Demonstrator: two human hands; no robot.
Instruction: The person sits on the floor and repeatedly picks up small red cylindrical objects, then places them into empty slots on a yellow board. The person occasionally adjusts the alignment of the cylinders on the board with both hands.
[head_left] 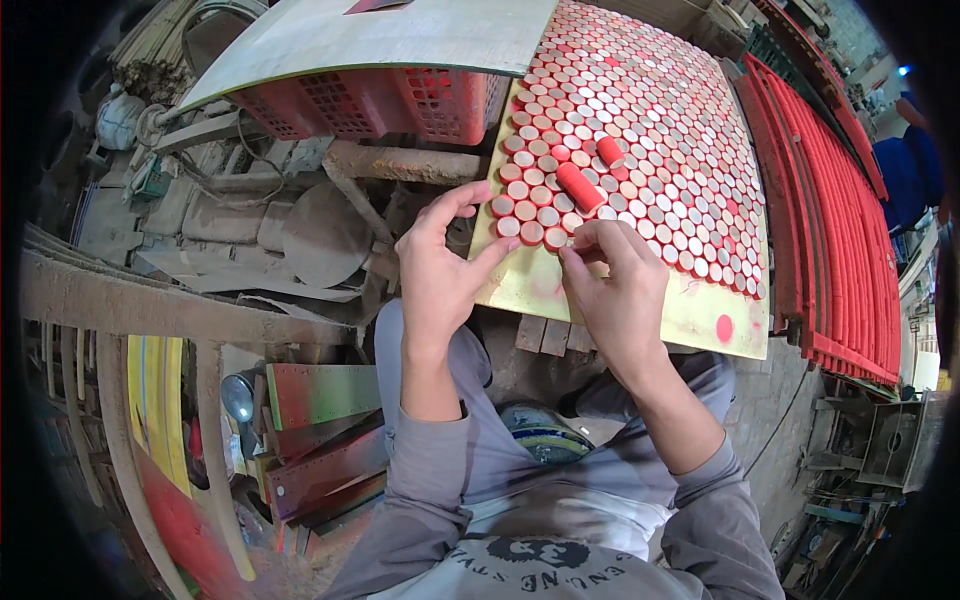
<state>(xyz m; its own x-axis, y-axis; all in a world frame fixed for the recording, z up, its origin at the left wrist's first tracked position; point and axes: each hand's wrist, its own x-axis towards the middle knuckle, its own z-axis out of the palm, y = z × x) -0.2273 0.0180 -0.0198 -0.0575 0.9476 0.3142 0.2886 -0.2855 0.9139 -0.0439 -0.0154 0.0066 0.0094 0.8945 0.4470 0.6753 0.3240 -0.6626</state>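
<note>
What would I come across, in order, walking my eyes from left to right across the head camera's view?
Long yellow upright slat → slanted green board with reddish patches → the person's bare left hand → their bare right hand → stack of bright red slats.

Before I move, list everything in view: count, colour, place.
Board: one, pale yellow, upper centre
Standing cylinders: too many to count, red, mostly pale-topped, on the board
Lying cylinders: two clearly seen, red, atop the standing ones
Panel: one, pale, upper left
Crate: at least one, red, beneath the panel
Slats: many, red, right of the board
Plank: at least one, yellow, lower left
Other clutter: uncounted, mixed colours, around
Left hand: one, bare, at the board's left edge
Right hand: one, bare, at the nearest cylinders
</note>
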